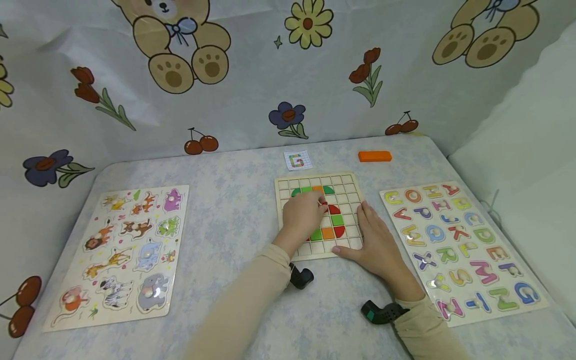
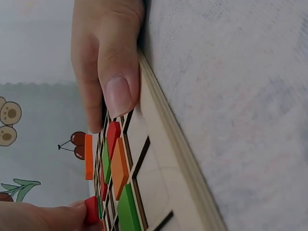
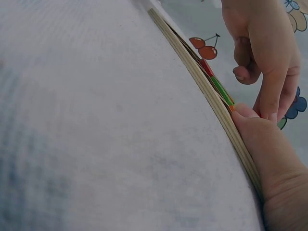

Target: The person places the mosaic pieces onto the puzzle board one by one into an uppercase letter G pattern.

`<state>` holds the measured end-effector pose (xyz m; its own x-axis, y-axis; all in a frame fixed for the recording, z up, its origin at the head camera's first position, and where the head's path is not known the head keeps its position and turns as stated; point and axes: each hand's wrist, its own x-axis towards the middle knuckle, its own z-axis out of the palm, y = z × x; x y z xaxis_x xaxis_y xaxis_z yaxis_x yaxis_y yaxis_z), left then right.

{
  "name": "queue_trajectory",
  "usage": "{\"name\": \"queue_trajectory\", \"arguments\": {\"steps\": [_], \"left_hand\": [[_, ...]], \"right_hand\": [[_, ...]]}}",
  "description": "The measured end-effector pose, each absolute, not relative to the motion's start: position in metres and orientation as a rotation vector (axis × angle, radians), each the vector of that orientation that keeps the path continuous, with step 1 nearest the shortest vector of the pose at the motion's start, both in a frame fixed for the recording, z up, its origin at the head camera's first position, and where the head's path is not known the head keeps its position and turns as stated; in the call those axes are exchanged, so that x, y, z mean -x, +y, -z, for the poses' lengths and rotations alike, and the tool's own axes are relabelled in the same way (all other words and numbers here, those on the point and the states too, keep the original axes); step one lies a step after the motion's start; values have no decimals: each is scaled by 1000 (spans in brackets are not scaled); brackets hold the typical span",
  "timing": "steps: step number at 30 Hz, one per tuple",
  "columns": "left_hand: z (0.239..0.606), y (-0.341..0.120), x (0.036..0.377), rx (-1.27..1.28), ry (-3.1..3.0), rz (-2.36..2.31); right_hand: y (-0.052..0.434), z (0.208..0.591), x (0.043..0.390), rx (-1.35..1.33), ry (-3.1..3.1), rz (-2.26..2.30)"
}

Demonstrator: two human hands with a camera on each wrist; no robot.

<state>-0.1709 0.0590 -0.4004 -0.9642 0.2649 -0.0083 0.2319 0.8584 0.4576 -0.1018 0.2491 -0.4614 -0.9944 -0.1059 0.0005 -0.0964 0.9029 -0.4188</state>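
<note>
A wooden grid board (image 1: 352,200) lies mid-table, bearing flat red, green and orange pieces in squares and rounded shapes. Over its middle, my left hand (image 1: 303,215) pinches a red piece (image 2: 91,210) between thumb and fingertips; part of the layout is hidden beneath this hand. My right hand (image 1: 380,245) rests along the board's right side with its fingers extended. Its thumb lies on the near edge of the board, as the left wrist view also shows. An orange square (image 1: 328,233) and a green square (image 1: 337,220) sit in nearby cells.
Behind the board lie a small card (image 1: 297,160) with a coloured G pattern and an orange block (image 1: 375,156). An animal puzzle (image 1: 130,250) is at left, an alphabet puzzle (image 1: 454,240) at right. Printed cloth (image 1: 252,75) hangs behind the table.
</note>
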Motion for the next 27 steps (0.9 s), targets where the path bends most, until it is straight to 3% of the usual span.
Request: {"name": "queue_trajectory", "arguments": {"steps": [13,27], "left_hand": [[405,68,170,-430,3068,-455],[406,61,167,-425,2963,-485]], "right_hand": [[250,462,102,167,3046,670],[250,464,103,169,3053,668]]}}
